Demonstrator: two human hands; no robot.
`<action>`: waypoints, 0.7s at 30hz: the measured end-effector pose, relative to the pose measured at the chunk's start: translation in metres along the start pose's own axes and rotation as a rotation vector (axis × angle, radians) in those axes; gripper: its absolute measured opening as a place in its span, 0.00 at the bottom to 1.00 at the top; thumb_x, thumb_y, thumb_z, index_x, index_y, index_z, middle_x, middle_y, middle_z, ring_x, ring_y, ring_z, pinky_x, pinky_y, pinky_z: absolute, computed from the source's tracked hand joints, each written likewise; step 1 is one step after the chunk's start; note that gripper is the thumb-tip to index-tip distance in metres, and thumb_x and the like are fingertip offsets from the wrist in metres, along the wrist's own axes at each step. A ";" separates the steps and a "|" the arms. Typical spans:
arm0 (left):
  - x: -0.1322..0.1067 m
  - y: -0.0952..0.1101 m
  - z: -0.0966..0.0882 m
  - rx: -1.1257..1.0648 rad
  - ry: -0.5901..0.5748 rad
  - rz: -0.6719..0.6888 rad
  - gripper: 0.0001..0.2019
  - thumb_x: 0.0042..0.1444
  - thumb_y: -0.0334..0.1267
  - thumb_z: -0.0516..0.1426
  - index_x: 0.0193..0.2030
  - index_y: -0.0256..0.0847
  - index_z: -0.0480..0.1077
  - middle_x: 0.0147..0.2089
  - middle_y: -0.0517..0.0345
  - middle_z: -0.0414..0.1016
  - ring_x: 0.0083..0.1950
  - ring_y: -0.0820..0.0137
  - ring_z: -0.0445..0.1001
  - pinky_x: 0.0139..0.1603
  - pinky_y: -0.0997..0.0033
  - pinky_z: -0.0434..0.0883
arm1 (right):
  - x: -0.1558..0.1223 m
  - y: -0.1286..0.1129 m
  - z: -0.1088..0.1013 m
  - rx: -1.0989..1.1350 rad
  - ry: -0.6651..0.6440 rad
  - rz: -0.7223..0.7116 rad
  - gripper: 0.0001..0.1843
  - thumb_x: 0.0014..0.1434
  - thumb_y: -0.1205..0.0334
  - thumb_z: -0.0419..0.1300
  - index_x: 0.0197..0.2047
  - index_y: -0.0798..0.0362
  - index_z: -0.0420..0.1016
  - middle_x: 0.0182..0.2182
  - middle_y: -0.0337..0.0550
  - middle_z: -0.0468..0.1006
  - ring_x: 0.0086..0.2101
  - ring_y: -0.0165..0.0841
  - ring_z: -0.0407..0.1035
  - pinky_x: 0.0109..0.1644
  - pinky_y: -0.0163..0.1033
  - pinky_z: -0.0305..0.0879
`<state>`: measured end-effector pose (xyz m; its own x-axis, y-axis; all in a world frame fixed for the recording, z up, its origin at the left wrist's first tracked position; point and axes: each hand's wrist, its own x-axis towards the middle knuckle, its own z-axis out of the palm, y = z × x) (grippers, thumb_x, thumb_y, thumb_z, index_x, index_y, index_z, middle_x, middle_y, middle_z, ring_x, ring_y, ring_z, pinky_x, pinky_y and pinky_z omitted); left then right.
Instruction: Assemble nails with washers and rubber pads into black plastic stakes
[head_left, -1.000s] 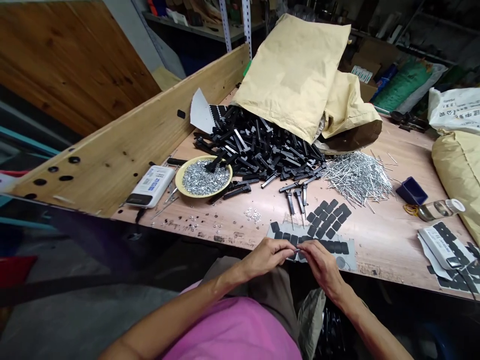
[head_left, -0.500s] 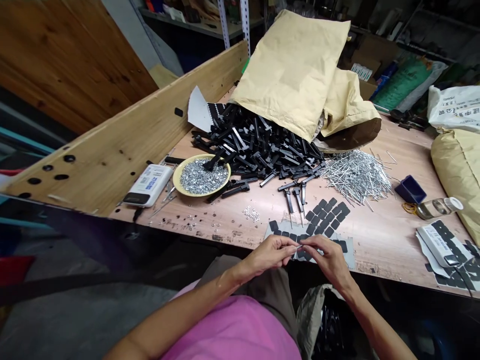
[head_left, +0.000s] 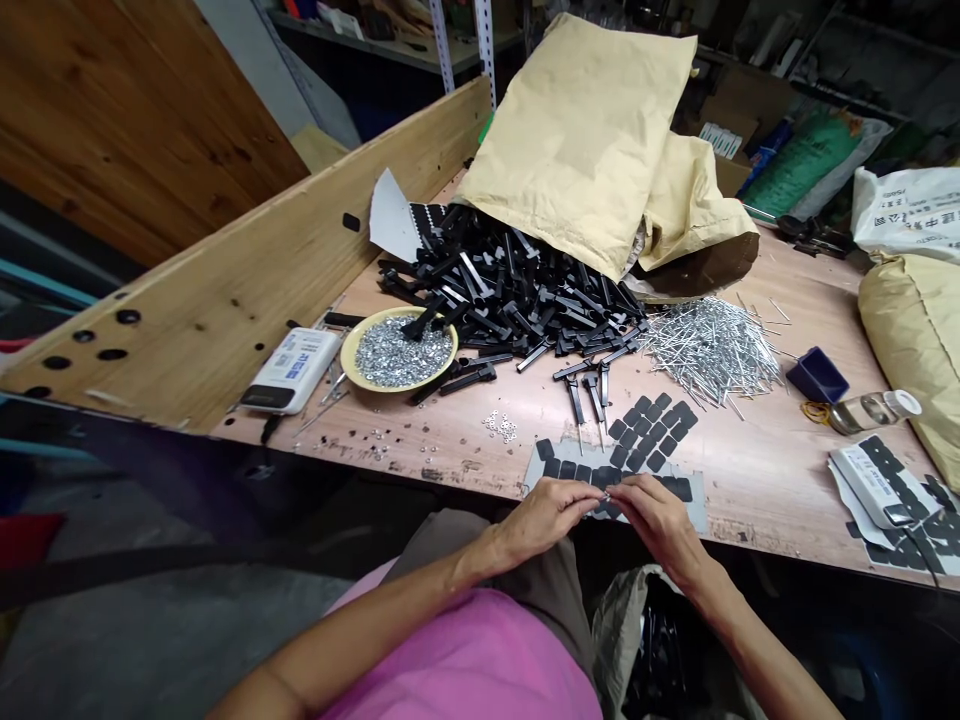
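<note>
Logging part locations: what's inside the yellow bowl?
Many small silvery pieces spread across the yellow bowl; a black part rests on them near the far rim. Covered: the bowl's bottom and whatever lies beneath the top layer.

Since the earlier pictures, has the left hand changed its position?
Yes, slightly: judged against the grey sheet, the left hand has shifted toward the right.

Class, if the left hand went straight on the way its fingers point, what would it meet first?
Most likely the right hand, which faces the left hand across the tiny shiny piece at their fingers; whether the two already touch is too small to tell.
</note>
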<state>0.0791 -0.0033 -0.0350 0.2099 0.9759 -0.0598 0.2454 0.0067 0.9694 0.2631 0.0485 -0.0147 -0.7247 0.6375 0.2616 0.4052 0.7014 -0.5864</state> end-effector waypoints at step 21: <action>0.011 0.011 -0.002 -0.456 -0.111 -0.260 0.18 0.52 0.49 0.55 0.36 0.33 0.73 0.18 0.68 0.59 0.17 0.82 0.53 0.17 0.80 0.51 | -0.002 0.003 0.014 0.332 0.182 0.274 0.12 0.63 0.58 0.53 0.39 0.49 0.78 0.32 0.43 0.75 0.34 0.31 0.71 0.35 0.34 0.69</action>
<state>0.0821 0.0078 -0.0247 0.3016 0.9006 -0.3130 -0.1287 0.3638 0.9226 0.2576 0.0446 -0.0276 -0.4941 0.8515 0.1754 0.3465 0.3780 -0.8585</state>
